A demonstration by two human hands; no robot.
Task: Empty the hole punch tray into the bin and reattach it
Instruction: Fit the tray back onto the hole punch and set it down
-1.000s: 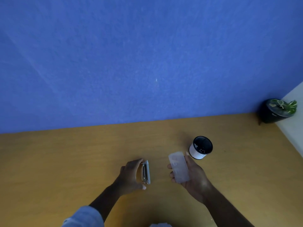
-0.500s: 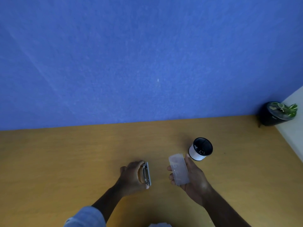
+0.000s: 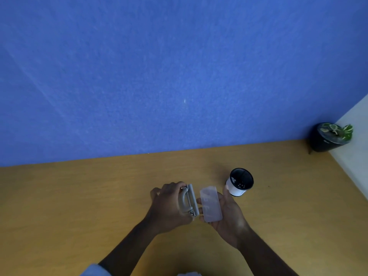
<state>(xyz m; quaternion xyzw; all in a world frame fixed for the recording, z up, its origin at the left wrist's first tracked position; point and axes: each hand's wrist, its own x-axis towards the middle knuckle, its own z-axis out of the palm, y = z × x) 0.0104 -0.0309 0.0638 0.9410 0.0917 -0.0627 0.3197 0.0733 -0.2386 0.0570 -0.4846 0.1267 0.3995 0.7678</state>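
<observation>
My left hand [image 3: 169, 208] grips a grey metal hole punch [image 3: 189, 201], held on its side above the wooden table [image 3: 79, 196] with its flat base facing right. A translucent white plastic tray [image 3: 210, 204] lies flat in my right hand [image 3: 229, 214], just to the right of the punch base and a small gap away from it. The small bin [image 3: 240, 182], white outside and black inside with a few paper dots at its bottom, stands on the table just beyond my right hand.
A blue wall runs along the back of the table. A black pot with a green plant [image 3: 330, 136] sits in the far right corner, beside a white wall. A pale sleeve cuff [image 3: 93, 270] shows at the bottom edge.
My left hand lifted and turned the hole punch, bringing it right. My right hand moved the tray left, so the two parts are now close together.
</observation>
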